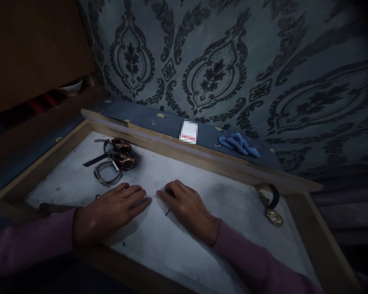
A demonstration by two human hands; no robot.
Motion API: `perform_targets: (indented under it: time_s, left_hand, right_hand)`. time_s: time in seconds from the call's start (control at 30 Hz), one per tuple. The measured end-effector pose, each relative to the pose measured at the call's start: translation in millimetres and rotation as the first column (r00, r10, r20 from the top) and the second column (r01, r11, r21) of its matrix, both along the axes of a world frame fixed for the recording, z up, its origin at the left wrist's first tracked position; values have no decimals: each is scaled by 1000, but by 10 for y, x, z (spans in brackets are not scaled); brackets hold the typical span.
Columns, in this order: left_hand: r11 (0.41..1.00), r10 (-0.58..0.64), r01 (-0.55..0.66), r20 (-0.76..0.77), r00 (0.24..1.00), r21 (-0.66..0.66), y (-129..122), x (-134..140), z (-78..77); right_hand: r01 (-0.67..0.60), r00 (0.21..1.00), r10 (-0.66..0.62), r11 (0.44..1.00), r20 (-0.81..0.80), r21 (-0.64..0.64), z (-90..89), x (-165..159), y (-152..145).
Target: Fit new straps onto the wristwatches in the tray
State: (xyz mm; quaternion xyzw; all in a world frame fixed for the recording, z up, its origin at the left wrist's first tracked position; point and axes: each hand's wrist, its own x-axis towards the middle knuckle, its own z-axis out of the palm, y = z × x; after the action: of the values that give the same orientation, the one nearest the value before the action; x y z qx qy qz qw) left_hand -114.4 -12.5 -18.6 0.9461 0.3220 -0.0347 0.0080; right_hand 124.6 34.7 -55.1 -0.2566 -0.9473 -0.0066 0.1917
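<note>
Inside a shallow wooden tray (184, 253) with a white bottom, my left hand (116, 204) lies palm down, its fingers stretched out. Just right of its fingertips, my right hand (184, 200) is closed, thumb and forefinger pinched around a small thin metal piece (155, 196). That piece is too small to name; its tip points at my left hand. A dark thin strip (167, 212) shows under my right hand. Behind my left hand rests a grey-strapped watch (108, 172), beside several dark watches with brownish cases (127, 163).
A gold-faced watch (274, 217) with a dark strap lies at the tray's right end. Beyond the back wall, a blue cloth (239, 145) and a blurred white packet (189, 132) rest on dark blue fabric (141, 112). Patterned wall covering (214, 73) rises behind.
</note>
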Motion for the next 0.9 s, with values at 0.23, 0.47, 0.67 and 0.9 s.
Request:
perform_targets:
  time_s: [0.23, 0.47, 0.67, 0.9]
  left_hand:
    - [999, -2, 2, 10, 1000, -33, 14, -1, 38]
    - [998, 18, -17, 21, 1000, -63, 31, -9, 57]
    - [995, 24, -19, 47, 999, -98, 82, -11, 96]
    - [995, 26, -14, 113, 993, -103, 105, -68, 68]
  right_hand:
    - [8, 995, -5, 1000, 102, -24, 75, -14, -2]
    - [-52, 970, 51, 999, 239, -3, 188, -48, 29]
    - [-116, 951, 97, 992, 292, 48, 208, -75, 101]
    - [-200, 922, 190, 980, 338, -5, 278, -116, 178]
